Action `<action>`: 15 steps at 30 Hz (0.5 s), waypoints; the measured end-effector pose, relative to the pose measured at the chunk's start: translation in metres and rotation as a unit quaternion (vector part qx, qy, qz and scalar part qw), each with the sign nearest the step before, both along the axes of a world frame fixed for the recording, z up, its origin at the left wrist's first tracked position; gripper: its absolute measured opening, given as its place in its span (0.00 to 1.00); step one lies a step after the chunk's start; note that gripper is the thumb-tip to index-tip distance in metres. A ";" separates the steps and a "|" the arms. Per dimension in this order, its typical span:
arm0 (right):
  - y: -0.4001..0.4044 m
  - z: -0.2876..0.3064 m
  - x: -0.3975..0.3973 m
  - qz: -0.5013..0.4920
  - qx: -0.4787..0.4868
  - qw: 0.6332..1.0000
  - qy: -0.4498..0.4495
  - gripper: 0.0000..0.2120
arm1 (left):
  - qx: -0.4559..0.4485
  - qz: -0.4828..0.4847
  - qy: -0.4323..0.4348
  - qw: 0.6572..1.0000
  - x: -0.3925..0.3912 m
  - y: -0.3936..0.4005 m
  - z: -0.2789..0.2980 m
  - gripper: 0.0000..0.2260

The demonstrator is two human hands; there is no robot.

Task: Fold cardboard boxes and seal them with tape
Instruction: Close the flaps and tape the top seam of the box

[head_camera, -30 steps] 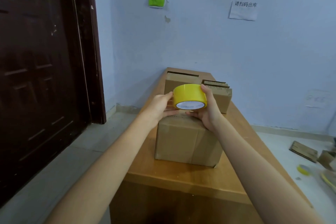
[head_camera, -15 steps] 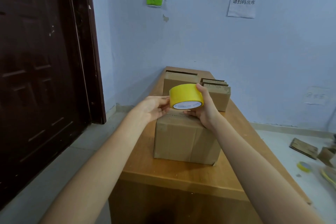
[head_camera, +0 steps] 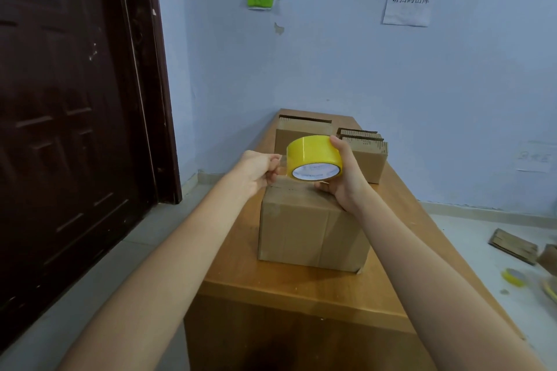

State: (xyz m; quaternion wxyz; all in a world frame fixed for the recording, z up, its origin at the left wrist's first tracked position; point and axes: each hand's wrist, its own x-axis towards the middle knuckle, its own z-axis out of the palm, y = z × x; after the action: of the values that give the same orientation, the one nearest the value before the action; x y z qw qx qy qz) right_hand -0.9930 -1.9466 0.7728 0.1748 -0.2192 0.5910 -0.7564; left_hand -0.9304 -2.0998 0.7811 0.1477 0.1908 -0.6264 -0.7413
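A folded cardboard box (head_camera: 310,229) stands closed on the wooden table (head_camera: 301,292). Above its top, my right hand (head_camera: 343,178) grips a yellow tape roll (head_camera: 313,156), thumb on the roll's far side and fingers underneath. My left hand (head_camera: 259,169) is just left of the roll and pinches the clear free end of the tape (head_camera: 281,164), a short strip stretched between fingers and roll. The box's top seam is mostly hidden behind my hands.
Two stacks of flat cardboard (head_camera: 301,132) (head_camera: 367,153) stand at the table's far end by the blue wall. A dark door (head_camera: 69,117) is on the left. On the floor at right lie cardboard pieces (head_camera: 512,245) and another yellow tape roll (head_camera: 512,277).
My left hand has drawn away to the left from the roll, pulling out a short strip of tape. The roll stays held over the box.
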 end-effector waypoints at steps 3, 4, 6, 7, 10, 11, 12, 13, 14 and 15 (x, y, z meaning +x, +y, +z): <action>0.001 0.000 -0.002 0.001 -0.002 1.000 -0.003 0.24 | -0.038 0.004 0.015 0.999 0.002 -0.002 0.000 0.10; 0.001 0.000 -0.002 0.007 -0.004 1.000 -0.001 0.22 | -0.039 0.007 0.012 0.999 0.003 -0.002 0.000 0.09; 0.003 0.001 -0.001 0.013 -0.003 1.000 0.001 0.18 | -0.011 -0.016 -0.009 1.000 0.004 -0.003 0.002 0.08; 0.004 0.000 -0.001 0.010 0.001 1.000 0.004 0.17 | 0.010 -0.039 -0.024 0.999 0.005 -0.004 0.003 0.07; 0.004 0.001 0.001 0.020 0.026 0.999 0.021 0.17 | 0.016 -0.070 -0.053 0.996 0.007 -0.010 0.002 0.09; 0.003 0.001 0.001 0.028 0.036 0.999 0.022 0.17 | 0.009 -0.063 -0.051 0.997 0.008 -0.010 0.000 0.10; 0.003 0.001 0.003 0.028 0.042 0.998 0.022 0.16 | 0.003 -0.054 -0.048 0.997 0.008 -0.010 -0.002 0.10; 0.002 0.001 0.004 0.027 0.046 0.998 0.024 0.15 | 0.002 -0.043 -0.042 0.998 0.008 -0.010 -0.003 0.10; 0.002 0.001 0.003 0.018 0.047 0.998 0.022 0.15 | 0.003 -0.034 -0.036 0.999 0.009 -0.009 -0.005 0.10; 0.001 0.000 0.002 0.010 0.048 0.999 0.017 0.15 | 0.004 -0.024 -0.029 0.999 0.008 -0.008 -0.006 0.09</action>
State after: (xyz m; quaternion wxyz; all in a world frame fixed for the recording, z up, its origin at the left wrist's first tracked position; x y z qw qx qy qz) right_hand -0.9905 -1.9455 0.7729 0.1820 -0.2296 0.6271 -0.7217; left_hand -0.9219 -2.1076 0.7749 0.1108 0.1973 -0.6318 -0.7414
